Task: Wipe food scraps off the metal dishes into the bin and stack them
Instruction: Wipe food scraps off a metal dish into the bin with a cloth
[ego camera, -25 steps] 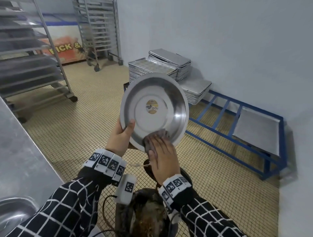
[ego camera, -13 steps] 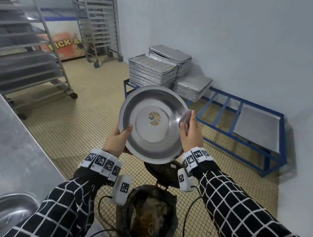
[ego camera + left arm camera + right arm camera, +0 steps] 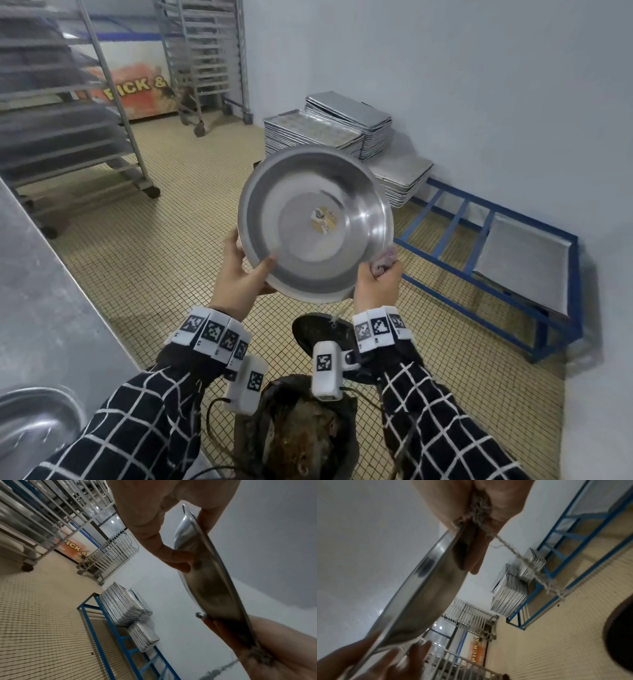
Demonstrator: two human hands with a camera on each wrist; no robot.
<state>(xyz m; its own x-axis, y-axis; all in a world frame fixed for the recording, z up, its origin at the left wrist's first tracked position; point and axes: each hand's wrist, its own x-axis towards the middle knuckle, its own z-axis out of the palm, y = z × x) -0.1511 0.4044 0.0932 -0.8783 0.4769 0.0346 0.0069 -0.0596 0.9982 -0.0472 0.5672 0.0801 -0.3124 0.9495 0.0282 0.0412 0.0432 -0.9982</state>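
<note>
1. Counter [image 3: 41,308] at left edge; sink bowl [image 3: 30,425] at its near end.
2. Bin [image 3: 301,435] low centre, brown scraps inside; directly under the dish.
3. Metal dish [image 3: 315,222] held tilted above bin, inner face toward camera; round sticker [image 3: 323,219] at centre.
4. Left hand [image 3: 239,277] grips lower-left rim, thumb inside, fingers behind.
5. Right hand [image 3: 376,281] pinches cloth [image 3: 385,262] against lower-right rim.

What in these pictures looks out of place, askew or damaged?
The cloth is fraying: a loose thread trails from it below the right hand. A round sticker sits in the middle of the dish.
</note>
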